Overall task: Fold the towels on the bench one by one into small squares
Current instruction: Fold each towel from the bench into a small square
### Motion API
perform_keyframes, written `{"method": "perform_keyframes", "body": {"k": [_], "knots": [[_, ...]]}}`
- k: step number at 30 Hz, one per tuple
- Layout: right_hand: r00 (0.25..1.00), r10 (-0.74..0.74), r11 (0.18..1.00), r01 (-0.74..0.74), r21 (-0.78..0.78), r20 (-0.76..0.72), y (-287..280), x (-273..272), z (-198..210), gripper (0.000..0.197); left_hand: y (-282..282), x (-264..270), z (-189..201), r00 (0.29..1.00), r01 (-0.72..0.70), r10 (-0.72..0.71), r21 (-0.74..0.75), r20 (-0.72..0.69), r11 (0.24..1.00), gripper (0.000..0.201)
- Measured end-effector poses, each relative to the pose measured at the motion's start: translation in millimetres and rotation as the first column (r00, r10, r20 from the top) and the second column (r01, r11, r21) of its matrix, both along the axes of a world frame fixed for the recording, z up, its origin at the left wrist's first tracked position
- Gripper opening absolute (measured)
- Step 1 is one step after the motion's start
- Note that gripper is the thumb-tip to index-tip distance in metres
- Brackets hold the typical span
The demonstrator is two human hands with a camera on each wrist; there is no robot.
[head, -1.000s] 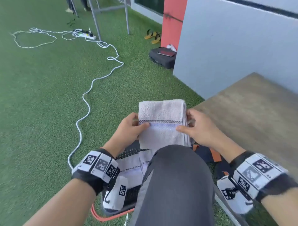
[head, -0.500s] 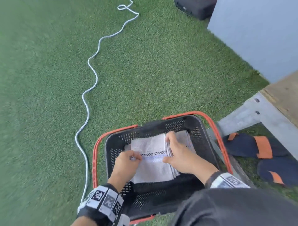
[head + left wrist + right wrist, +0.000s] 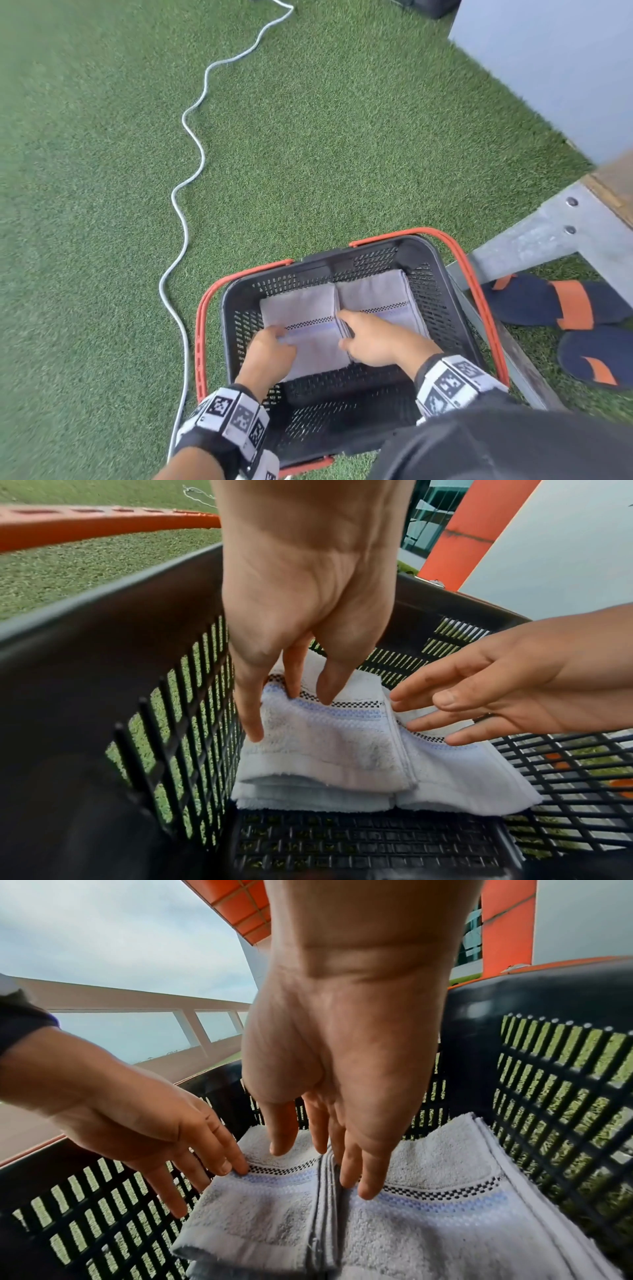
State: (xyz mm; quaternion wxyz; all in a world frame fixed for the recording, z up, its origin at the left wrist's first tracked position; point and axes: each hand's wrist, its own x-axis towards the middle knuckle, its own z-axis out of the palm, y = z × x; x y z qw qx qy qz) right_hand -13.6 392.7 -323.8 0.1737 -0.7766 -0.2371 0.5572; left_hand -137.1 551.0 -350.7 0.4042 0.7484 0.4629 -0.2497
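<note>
Two folded white towels with checked and blue stripes lie side by side in a black basket (image 3: 442, 308) with orange handles. My left hand (image 3: 270, 349) rests with straight fingers on the left edge of the left towel (image 3: 301, 318). My right hand (image 3: 373, 339) has straight fingers at the seam between that towel and the right towel (image 3: 376, 294). In the left wrist view the left hand (image 3: 298, 674) touches the left towel (image 3: 325, 750) by the basket wall. In the right wrist view the right hand (image 3: 342, 1137) presses its fingertips down along the towels' meeting edges.
The basket stands on green turf. A white cable (image 3: 185, 205) snakes past on its left. On the right are the bench's metal leg (image 3: 548, 233), its wooden top (image 3: 616, 181) and dark slippers (image 3: 565, 308) with orange straps. My dark-trousered knee (image 3: 513, 445) fills the lower right.
A second ago both hands held the folded towel up above my knee. It has come down into the basket beside the other towel, and my fingers have straightened out on it.
</note>
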Motion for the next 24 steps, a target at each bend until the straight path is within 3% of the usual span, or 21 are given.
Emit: {"method": "perform_keyframes", "body": {"k": [3, 8, 10, 14, 16, 20, 24], "knots": [[0.998, -0.040, 0.999, 0.039, 0.020, 0.041, -9, 6, 9, 0.059, -3, 5, 15, 0.997, 0.069, -0.067, 0.035, -0.046, 0.997, 0.050], [0.963, -0.203, 0.971, 0.173, 0.167, 0.179, -36, 22, 52, 0.025, -7, 31, 54, 0.972, 0.225, -0.212, 0.147, -0.099, 0.963, 0.055], [0.931, -0.284, 0.942, 0.226, 0.248, 0.230, -54, 31, 80, 0.010, -6, 47, 79, 0.960, 0.279, -0.277, 0.150, -0.031, 0.949, 0.048], [0.819, -0.484, 0.844, 0.344, 0.411, 0.309, -91, 34, 156, 0.015, -14, 76, 156, 0.908, 0.343, -0.380, 0.205, 0.178, 0.917, 0.023], [0.747, -0.548, 0.808, 0.356, 0.469, 0.377, -110, 26, 197, 0.013, -21, 86, 195, 0.880, 0.347, -0.399, 0.224, 0.258, 0.911, 0.022], [0.619, -0.653, 0.735, 0.381, 0.561, 0.436, -152, 9, 259, 0.016, -47, 97, 271, 0.753, 0.423, -0.512, 0.292, 0.413, 0.858, 0.020], [0.523, -0.700, 0.705, 0.392, 0.592, 0.487, -197, -24, 312, 0.008, -97, 100, 333, 0.614, 0.512, -0.631, 0.369, 0.475, 0.776, 0.020]]}}
